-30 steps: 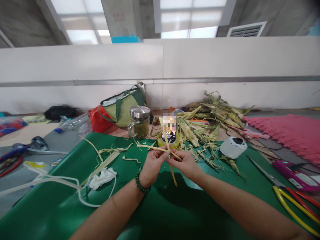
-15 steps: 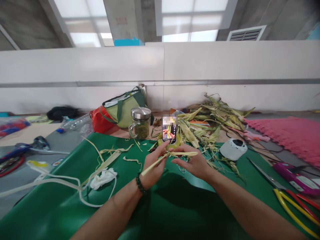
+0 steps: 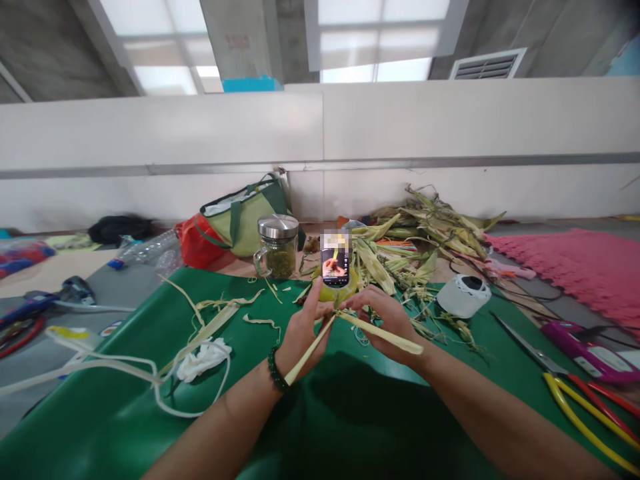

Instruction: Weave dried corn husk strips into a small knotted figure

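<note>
Between my two hands is a small bundle of pale corn husk strips point(image 3: 380, 331), joined at a knot-like crossing near my fingertips. My left hand point(image 3: 303, 337) grips it from the left, its index finger pointing up and one strip running down over the palm to the wrist. Closed on the crossing from the other side, my right hand point(image 3: 383, 320) pinches with its fingertips, and the second strip slants across it toward the wrist. Just beyond the fingers a phone point(image 3: 335, 265) with a lit screen stands against a yellow-green round object point(image 3: 340, 293).
A green mat point(image 3: 310, 427) lies under my arms. Husk scraps point(image 3: 225, 319), white tissue point(image 3: 204, 360) and pale tubing lie left. A lidded glass mug point(image 3: 277, 248) stands behind. Right are piled husks point(image 3: 435, 223), a white roll point(image 3: 464, 297), large scissors point(image 3: 555, 370) and a purple device point(image 3: 590, 350).
The right-hand strip has swung from nearly level to slanting down toward my right wrist. My right fingers have curled in closer to the crossing. The picture on the phone has changed.
</note>
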Action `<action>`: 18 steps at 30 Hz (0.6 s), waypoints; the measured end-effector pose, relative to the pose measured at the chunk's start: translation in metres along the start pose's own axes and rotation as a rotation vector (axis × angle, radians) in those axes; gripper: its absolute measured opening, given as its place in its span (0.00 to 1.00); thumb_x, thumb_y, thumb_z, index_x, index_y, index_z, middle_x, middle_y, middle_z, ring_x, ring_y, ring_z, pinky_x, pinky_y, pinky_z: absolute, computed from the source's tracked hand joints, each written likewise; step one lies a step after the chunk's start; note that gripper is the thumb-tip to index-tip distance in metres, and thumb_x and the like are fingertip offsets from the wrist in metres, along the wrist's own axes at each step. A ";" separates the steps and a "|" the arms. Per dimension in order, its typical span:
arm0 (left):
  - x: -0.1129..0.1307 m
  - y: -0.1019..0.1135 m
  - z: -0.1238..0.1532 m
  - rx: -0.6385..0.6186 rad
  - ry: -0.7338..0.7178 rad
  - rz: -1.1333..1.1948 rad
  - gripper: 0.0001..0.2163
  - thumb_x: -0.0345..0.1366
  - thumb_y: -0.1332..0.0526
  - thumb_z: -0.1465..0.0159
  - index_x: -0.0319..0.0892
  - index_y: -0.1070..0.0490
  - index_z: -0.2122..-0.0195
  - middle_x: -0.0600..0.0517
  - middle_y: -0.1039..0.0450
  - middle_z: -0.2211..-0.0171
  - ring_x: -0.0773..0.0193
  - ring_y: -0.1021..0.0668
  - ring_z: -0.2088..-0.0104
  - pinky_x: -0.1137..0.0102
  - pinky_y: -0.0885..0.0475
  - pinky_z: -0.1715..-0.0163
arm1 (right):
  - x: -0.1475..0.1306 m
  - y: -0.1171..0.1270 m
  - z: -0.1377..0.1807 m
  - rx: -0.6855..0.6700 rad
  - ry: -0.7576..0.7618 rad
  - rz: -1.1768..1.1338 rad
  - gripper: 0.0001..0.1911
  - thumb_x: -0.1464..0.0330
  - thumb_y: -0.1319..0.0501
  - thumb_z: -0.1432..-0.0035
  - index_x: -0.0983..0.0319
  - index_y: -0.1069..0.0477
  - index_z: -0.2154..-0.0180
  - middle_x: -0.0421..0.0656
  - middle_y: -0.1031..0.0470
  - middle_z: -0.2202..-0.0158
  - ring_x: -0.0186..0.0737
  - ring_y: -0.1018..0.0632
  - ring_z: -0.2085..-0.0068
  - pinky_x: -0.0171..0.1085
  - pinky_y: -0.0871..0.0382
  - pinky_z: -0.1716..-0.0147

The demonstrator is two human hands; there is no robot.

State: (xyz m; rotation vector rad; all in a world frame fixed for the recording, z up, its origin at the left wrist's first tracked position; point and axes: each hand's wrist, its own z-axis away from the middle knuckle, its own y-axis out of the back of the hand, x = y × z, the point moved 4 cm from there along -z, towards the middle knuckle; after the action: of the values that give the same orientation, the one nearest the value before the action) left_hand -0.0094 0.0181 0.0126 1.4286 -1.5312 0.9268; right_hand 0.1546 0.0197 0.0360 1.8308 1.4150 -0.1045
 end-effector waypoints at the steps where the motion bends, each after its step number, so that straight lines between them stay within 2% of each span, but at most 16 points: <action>1: -0.001 0.001 0.000 0.004 0.012 0.003 0.32 0.26 0.32 0.52 0.46 0.34 0.44 0.50 0.19 0.65 0.58 0.21 0.60 0.68 0.32 0.51 | -0.002 0.002 0.000 0.002 0.003 -0.034 0.05 0.72 0.46 0.42 0.59 0.35 0.70 0.45 0.25 0.68 0.41 0.26 0.65 0.40 0.32 0.65; 4: -0.005 0.002 -0.001 -0.019 0.020 -0.049 0.30 0.27 0.33 0.51 0.45 0.33 0.45 0.48 0.20 0.62 0.57 0.21 0.58 0.69 0.32 0.51 | -0.003 0.007 0.000 -0.013 -0.082 -0.176 0.06 0.71 0.46 0.44 0.61 0.32 0.70 0.45 0.26 0.71 0.39 0.26 0.68 0.38 0.32 0.68; 8: -0.002 0.000 -0.003 -0.074 -0.027 -0.212 0.22 0.27 0.35 0.48 0.45 0.26 0.51 0.47 0.21 0.62 0.57 0.22 0.60 0.70 0.30 0.56 | 0.008 -0.002 -0.001 -0.179 -0.373 -0.289 0.05 0.72 0.44 0.48 0.63 0.31 0.73 0.41 0.27 0.75 0.35 0.27 0.74 0.33 0.34 0.75; 10: 0.001 -0.002 -0.005 -0.085 -0.049 -0.264 0.15 0.29 0.36 0.47 0.46 0.22 0.58 0.47 0.21 0.64 0.58 0.22 0.63 0.70 0.30 0.58 | 0.011 -0.009 0.000 -0.242 -0.437 -0.299 0.05 0.69 0.41 0.49 0.63 0.31 0.74 0.39 0.29 0.78 0.33 0.29 0.76 0.31 0.36 0.78; 12: 0.003 -0.004 -0.007 -0.097 -0.026 -0.264 0.08 0.31 0.36 0.46 0.44 0.21 0.65 0.47 0.21 0.67 0.59 0.22 0.66 0.70 0.29 0.62 | 0.012 -0.012 0.001 -0.208 -0.442 -0.296 0.11 0.64 0.40 0.47 0.63 0.32 0.76 0.38 0.31 0.81 0.32 0.31 0.79 0.30 0.38 0.80; 14: 0.002 -0.008 -0.009 -0.129 0.063 -0.206 0.06 0.34 0.36 0.45 0.41 0.22 0.68 0.48 0.22 0.68 0.60 0.23 0.69 0.71 0.29 0.68 | 0.013 -0.012 0.002 -0.121 -0.415 -0.262 0.16 0.60 0.41 0.43 0.62 0.34 0.78 0.38 0.32 0.83 0.31 0.32 0.81 0.30 0.38 0.82; 16: -0.003 -0.010 -0.010 -0.181 0.197 -0.102 0.08 0.37 0.35 0.47 0.38 0.23 0.68 0.48 0.23 0.71 0.62 0.24 0.73 0.72 0.30 0.73 | 0.012 -0.006 0.003 -0.010 -0.331 -0.169 0.16 0.61 0.43 0.40 0.62 0.32 0.77 0.38 0.31 0.82 0.31 0.31 0.81 0.30 0.37 0.80; 18: -0.006 -0.011 -0.010 -0.224 0.306 0.018 0.11 0.38 0.33 0.49 0.36 0.24 0.67 0.49 0.24 0.73 0.63 0.25 0.74 0.72 0.30 0.73 | 0.008 0.000 0.002 0.057 -0.175 0.006 0.12 0.62 0.43 0.39 0.62 0.28 0.70 0.41 0.27 0.76 0.32 0.28 0.76 0.31 0.35 0.77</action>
State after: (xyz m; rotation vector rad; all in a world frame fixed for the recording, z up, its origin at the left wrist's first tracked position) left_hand 0.0029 0.0283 0.0103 1.0624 -1.3712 0.9064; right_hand 0.1584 0.0243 0.0303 1.8244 1.2965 -0.2977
